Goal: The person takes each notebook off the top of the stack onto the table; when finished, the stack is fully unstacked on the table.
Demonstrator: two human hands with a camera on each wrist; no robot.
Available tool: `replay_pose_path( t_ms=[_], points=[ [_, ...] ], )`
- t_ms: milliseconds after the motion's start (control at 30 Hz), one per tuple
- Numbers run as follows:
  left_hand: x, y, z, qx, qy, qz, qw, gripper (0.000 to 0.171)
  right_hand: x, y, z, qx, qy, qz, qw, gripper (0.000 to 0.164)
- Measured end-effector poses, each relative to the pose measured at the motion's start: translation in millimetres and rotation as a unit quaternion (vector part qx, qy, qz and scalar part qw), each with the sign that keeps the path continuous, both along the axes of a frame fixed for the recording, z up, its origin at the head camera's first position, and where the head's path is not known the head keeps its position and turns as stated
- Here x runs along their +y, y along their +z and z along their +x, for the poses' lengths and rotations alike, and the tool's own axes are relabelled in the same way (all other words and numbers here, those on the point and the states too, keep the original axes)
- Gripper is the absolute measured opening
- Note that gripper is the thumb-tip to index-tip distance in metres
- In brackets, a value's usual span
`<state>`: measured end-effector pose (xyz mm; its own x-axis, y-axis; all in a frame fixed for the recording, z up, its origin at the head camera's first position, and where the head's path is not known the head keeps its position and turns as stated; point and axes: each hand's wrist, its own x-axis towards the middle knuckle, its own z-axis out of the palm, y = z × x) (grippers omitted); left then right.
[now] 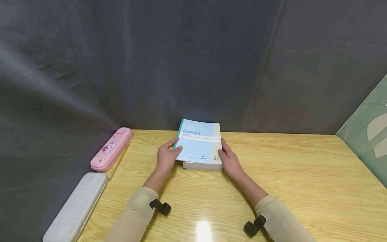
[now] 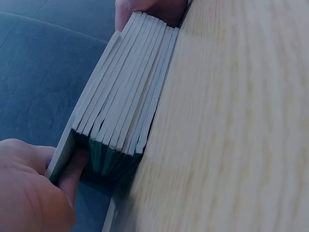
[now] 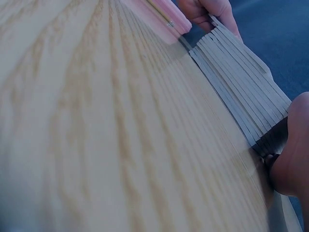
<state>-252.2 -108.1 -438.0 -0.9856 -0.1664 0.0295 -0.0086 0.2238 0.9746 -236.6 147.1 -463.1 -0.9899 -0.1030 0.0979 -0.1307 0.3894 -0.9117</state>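
Note:
A thick stack of notebooks lies on the table at the far edge, its white page edges showing in both wrist views. On top is a pale blue notebook with "Gambit" on its cover and a teal spine. This top notebook juts out to the left of those beneath. My left hand pinches its left edge, thumb on the cover and a finger underneath, as the left wrist view shows. At the stack's right side, my right hand holds the edge, with the thumb by the cover. Its lower fingers are partly hidden.
A pink pencil case with a rabbit drawing lies at the left, with a thin yellow pencil beside it. Nearer stands a long white case. Dark fabric hangs behind the wooden table.

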Motion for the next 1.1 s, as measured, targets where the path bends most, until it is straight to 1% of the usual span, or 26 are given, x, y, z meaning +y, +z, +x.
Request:
replay_pose_path(
  t_ms=[167,400,567,733,900,1100],
  points=[
    [-4.8,0.5,-0.4,-0.003,-0.001,0.006,1.0000,0.039,-0.9,-0.1,-0.5,0.004,0.002,-0.002,1.000,0.058],
    [-10.1,3.2,0.5,-0.007,-0.004,0.045,0.9990,0.035,-0.4,-0.5,-1.3,-0.002,-0.002,-0.005,1.000,0.058],
    [-15.5,4.4,-1.7,-0.010,0.007,0.061,0.9981,0.032,0.2,0.4,-0.1,-0.005,-0.003,-0.009,1.000,0.059],
    [-26.0,2.0,-3.2,-0.011,0.015,0.077,0.9969,0.030,-0.2,1.2,0.2,-0.008,-0.008,-0.010,1.000,0.059],
    [-40.0,0.5,-2.0,-0.025,0.019,0.094,0.9950,0.030,-1.6,1.4,0.9,-0.011,-0.016,-0.012,1.000,0.059],
    [-52.7,0.2,-1.4,-0.031,0.035,0.104,0.9935,0.032,-0.9,2.1,1.6,-0.013,-0.017,-0.012,1.000,0.059]
  ],
)
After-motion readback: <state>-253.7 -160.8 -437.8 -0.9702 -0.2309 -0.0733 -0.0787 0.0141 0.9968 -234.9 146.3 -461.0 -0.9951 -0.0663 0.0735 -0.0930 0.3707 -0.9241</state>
